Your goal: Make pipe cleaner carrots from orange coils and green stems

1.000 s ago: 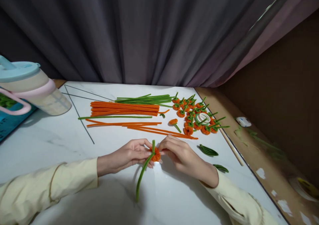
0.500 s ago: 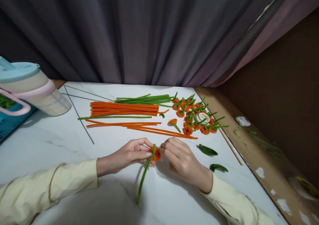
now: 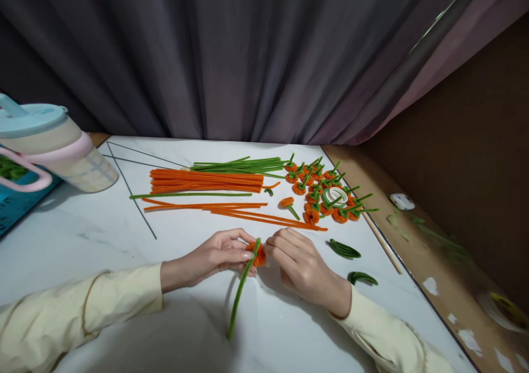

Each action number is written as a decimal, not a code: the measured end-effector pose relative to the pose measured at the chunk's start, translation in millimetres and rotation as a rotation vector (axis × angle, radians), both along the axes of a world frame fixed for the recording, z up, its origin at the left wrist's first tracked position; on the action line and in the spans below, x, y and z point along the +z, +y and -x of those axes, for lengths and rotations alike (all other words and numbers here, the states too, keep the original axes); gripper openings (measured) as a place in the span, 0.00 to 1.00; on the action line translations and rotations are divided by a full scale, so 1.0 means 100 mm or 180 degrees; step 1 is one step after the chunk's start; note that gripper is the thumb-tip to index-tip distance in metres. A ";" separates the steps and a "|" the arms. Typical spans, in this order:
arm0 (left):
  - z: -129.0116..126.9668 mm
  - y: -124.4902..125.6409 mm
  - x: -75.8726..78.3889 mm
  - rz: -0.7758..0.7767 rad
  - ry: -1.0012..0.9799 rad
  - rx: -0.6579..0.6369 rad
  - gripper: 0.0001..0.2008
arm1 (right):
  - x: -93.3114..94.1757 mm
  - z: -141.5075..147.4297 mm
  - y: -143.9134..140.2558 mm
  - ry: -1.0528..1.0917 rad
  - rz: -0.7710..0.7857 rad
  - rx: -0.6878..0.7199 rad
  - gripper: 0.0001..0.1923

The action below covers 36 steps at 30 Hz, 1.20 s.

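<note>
My left hand (image 3: 223, 253) pinches a small orange pipe-cleaner pumpkin (image 3: 259, 257) between thumb and fingers. A green pipe cleaner (image 3: 237, 307) crosses the front of the pumpkin, and its long end hangs down toward me. At the pumpkin's right side is my right hand (image 3: 298, 263), fingers curled into a pinch; whatever lies between the fingertips is hidden. To the right of that hand lie two dark green folded pipe-cleaner pieces, one a leaf-like loop (image 3: 345, 249) and the other a curved bundle (image 3: 362, 277).
Behind my hands lie bundles of orange pipe cleaners (image 3: 206, 180) and green pipe cleaners (image 3: 239, 165). Several finished pumpkins (image 3: 312, 216) cluster at right around a tape roll (image 3: 335, 196). One stemmed pumpkin (image 3: 286, 202) lies apart. A tumbler (image 3: 78, 158) stands at left.
The green pipe cleaner's top end has tilted slightly to the right across the pumpkin. Both hands keep almost the same place and grip.
</note>
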<state>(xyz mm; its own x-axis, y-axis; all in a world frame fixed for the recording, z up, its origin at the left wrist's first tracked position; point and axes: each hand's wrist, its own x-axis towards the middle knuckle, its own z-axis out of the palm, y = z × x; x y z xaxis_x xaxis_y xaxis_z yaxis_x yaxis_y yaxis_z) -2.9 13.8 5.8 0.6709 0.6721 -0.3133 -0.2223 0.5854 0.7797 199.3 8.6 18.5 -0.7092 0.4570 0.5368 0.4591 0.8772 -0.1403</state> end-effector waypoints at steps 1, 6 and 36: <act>0.00 0.00 0.00 -0.0025 0.0043 -0.0005 0.13 | 0.00 0.00 0.00 -0.0001 0.0009 0.0004 0.15; 0.00 0.00 0.00 -0.0089 0.0162 -0.0030 0.13 | -0.01 0.00 -0.01 0.0046 0.0051 0.0044 0.13; 0.03 0.03 -0.06 0.0226 -0.0234 0.0056 0.17 | -0.03 -0.03 0.05 0.0715 0.0923 0.0100 0.11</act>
<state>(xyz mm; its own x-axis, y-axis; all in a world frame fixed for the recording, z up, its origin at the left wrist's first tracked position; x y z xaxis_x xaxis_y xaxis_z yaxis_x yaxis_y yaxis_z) -5.8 17.2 -0.1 0.6821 0.6618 -0.3110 -0.2880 0.6340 0.7177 202.2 13.4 15.1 -0.6044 0.5930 0.5320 0.3621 0.7993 -0.4795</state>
